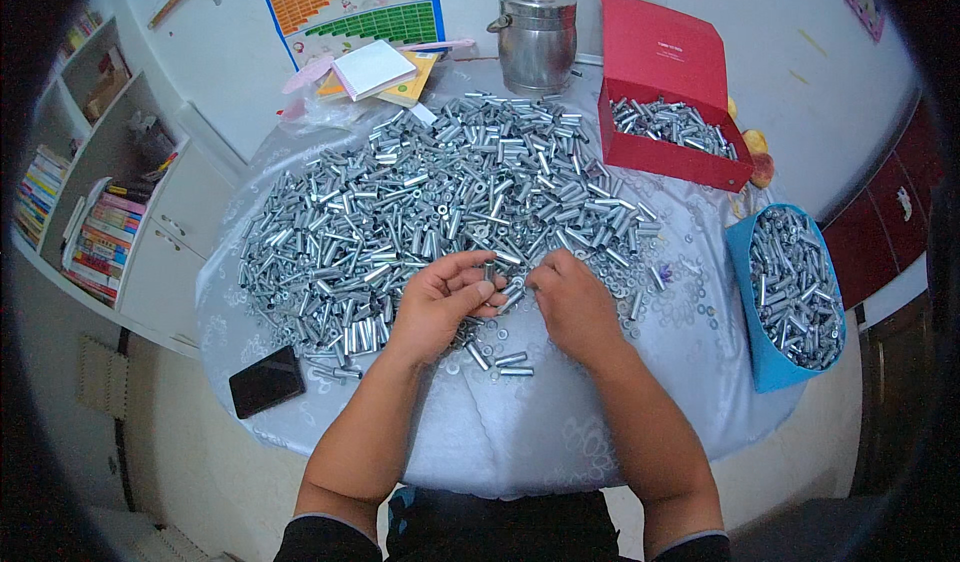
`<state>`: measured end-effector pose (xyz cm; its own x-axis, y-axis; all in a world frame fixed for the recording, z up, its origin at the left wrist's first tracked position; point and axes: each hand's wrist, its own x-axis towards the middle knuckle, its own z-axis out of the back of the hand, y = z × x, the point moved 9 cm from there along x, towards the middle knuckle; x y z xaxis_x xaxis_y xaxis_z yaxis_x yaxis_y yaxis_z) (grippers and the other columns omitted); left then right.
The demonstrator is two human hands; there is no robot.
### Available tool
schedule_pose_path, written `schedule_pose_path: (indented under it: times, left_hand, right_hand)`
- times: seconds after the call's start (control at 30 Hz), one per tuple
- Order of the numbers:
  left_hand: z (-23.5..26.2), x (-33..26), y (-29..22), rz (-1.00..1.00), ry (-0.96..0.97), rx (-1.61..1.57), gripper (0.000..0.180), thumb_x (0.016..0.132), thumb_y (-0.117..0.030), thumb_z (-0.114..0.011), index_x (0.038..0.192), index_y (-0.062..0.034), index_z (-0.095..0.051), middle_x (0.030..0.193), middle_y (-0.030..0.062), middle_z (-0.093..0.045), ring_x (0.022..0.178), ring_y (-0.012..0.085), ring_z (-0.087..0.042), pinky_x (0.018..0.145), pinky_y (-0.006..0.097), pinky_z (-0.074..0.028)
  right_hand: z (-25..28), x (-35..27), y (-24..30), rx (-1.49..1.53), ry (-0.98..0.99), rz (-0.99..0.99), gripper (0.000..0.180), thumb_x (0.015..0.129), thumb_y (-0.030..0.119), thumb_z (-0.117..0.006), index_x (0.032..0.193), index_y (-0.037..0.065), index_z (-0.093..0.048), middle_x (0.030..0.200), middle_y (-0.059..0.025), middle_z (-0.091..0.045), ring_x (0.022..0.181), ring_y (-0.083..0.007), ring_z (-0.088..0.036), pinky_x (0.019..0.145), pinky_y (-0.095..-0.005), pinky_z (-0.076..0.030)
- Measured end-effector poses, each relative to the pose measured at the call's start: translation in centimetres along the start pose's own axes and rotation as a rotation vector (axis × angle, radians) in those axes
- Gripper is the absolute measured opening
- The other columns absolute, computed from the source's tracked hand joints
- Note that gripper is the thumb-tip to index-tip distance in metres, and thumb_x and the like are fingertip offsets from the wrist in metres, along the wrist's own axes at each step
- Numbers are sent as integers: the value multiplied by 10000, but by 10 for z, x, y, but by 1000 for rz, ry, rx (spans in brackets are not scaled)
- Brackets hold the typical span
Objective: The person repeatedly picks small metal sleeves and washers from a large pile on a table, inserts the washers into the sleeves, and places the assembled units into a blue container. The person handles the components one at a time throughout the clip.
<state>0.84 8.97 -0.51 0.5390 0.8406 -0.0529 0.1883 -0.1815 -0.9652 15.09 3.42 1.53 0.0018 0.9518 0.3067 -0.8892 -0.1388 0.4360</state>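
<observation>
A broad heap of silvery metal sleeves, bolts and washers point(400, 212) covers the middle of the table. My left hand point(440, 307) is at its near edge, thumb and fingers closed around a short metal sleeve point(489, 271). Just to the right, my right hand point(575, 307) has its fingertips pinched together, and whatever they grip is hidden. The two hands are apart, with metal pieces lying between them. A few loose sleeves point(515, 371) lie on the cloth in front of the left hand. Small washers point(690, 272) are scattered right of the right hand.
A red box point(625, 152) at the back right and a blue bin point(742, 302) at the right hold metal pieces. A black phone point(266, 382) lies at the left edge of the table point(480, 442). Behind the heap are a metal pot point(538, 42) and notebooks point(372, 69).
</observation>
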Motion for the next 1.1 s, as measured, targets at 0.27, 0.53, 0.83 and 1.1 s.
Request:
schedule_pose_path:
  times: [0.27, 0.53, 0.83, 1.1]
  left_hand:
    - [-5, 0, 5, -12, 50, 0, 307, 885, 19, -597, 1192, 15, -587, 1026, 115, -674, 873, 165, -666, 750, 273, -549]
    - [-8, -1, 5, -44, 45, 85, 271, 846, -3, -660, 1116, 10, -648, 908, 56, -688, 799, 98, -637, 725, 226, -513]
    - [-7, -3, 8, -14, 29, 263, 261, 828, -1, -679, 1087, 20, -657, 884, 71, -694, 799, 126, -651, 735, 254, -528]
    - [-12, -4, -1, -4, 11, -21, 343, 905, -52, -592, 1243, -2, -557, 963, 114, -664, 821, 204, -674, 728, 307, -568]
  right_hand:
    - [13, -11, -32, 1098, -329, -360, 199, 885, 61, -630, 1068, -8, -591, 923, -121, -675, 783, -169, -657, 689, -301, -543]
    - [22, -15, -23, 1307, -380, -319, 215, 896, 19, -610, 1095, -38, -551, 944, -157, -679, 820, -186, -672, 719, -292, -560]
    - [17, -15, -20, 1256, -353, -288, 211, 895, 41, -626, 1082, -29, -561, 945, -141, -679, 813, -166, -669, 714, -268, -555]
    - [24, -18, -29, 1254, -479, -320, 172, 887, 32, -632, 1035, -21, -564, 916, -132, -672, 783, -153, -660, 689, -255, -540]
